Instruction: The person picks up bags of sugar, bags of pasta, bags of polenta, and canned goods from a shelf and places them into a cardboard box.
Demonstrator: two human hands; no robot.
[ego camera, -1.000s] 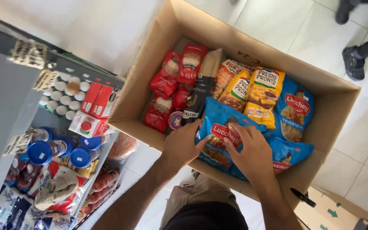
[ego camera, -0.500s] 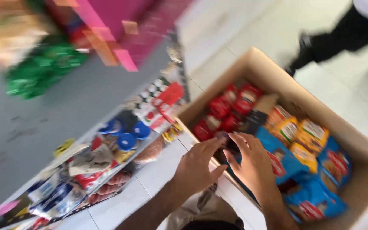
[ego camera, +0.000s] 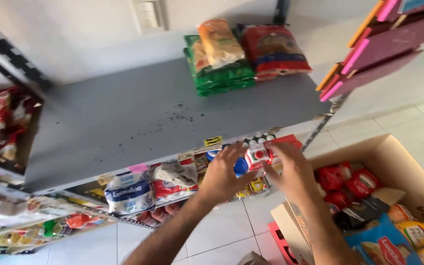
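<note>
Left hand (ego camera: 222,176) and right hand (ego camera: 290,174) raised, fingers spread, holding nothing; grey shelf (ego camera: 138,118) just above, cardboard box (ego camera: 393,152) below right hand. Judgement: keep palms level, clear shelf edge.

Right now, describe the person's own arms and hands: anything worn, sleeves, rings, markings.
Both forearms are bare as far as the picture shows: no sleeve or cuff in view. The left hand and the right hand wear no gloves. No watch, bracelet or ring shows on either, though motion blur softens the fingers, so small items cannot be ruled out. No markings are visible.

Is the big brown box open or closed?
Open. The cardboard box has its top flaps spread, so red and blue snack packets inside show.
</note>
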